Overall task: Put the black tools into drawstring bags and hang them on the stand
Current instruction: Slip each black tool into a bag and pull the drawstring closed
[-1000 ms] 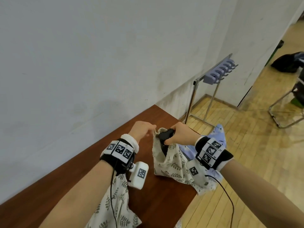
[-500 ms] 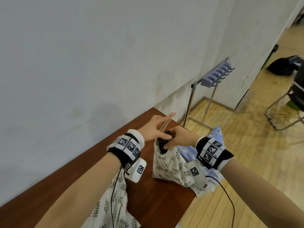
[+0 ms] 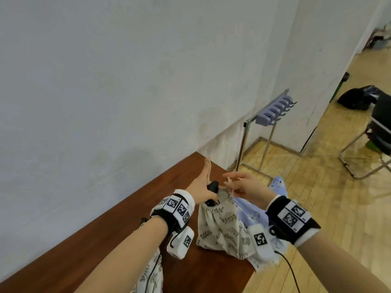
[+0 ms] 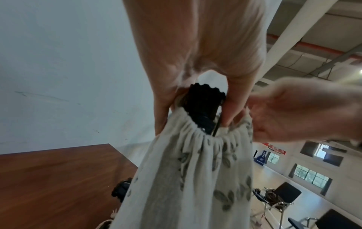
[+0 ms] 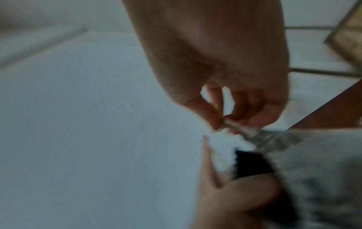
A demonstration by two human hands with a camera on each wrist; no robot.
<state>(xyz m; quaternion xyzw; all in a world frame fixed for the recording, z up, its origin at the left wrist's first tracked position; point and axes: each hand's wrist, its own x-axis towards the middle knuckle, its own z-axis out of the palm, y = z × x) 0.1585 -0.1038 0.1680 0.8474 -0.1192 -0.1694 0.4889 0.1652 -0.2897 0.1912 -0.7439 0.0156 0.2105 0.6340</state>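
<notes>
1. Leaf-printed cotton forms the drawstring bag [image 3: 220,227] we are working on; it is standing on the wooden table [image 3: 118,216] near the far corner, so that the table is carrying its weight while both hands attend to the mouth.
2. We are keeping the black tool [image 4: 203,106] partly inside the bag: its ridged upper end is protruding above the gathered mouth, so the bag is not yet closed over it.
3. Our left hand [image 3: 203,187] is reaching over the mouth with thumb and fingers spread to either side of the tool. It appears to be steadying the tool and the gathered hem; whether it is also gripping a cord, we cannot tell.
4. Our right hand [image 3: 247,187] is pinching a bag cord [image 5: 233,124] between thumb and fingertips just beside the mouth, presumably to draw the opening tight.
5. A second dark object [image 4: 121,189] is lying on the table behind the bag, probably another tool awaiting bagging.
6. A pale blue bag [image 3: 279,182] is lying at the table edge, under our right wrist.
7. The stand [image 3: 273,111], with its row of lilac hooks, is standing well apart on the floor; no bag is hanging on it.
</notes>
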